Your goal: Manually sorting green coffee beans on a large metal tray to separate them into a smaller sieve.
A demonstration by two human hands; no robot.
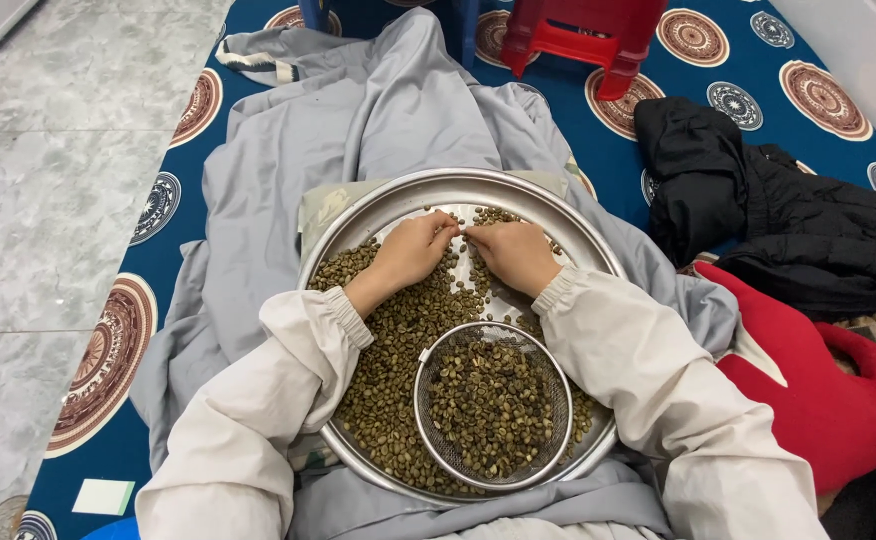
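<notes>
a: on the lap, a round metal tray is lying; green beans are covering it.

b: left hand and right hand are pinching beans, fingers curled narrow; a mesh sieve is sitting near them.

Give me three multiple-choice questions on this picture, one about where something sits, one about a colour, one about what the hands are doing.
1. Where does the small round wire-mesh sieve sit?
A. On the floor
B. Inside the big round metal tray, near the person
C. On the red plastic stool

2. What colour is the patterned mat?
A. Blue
B. Yellow
C. White

3. What are the left hand and right hand doing?
A. Lifting the sieve
B. Resting on the black jacket
C. Fingertips down in the greenish beans

Answers: 1 B, it lies on the beans in the tray; 2 A, blue with round medallions; 3 C, both hands meet over the beans.
</notes>
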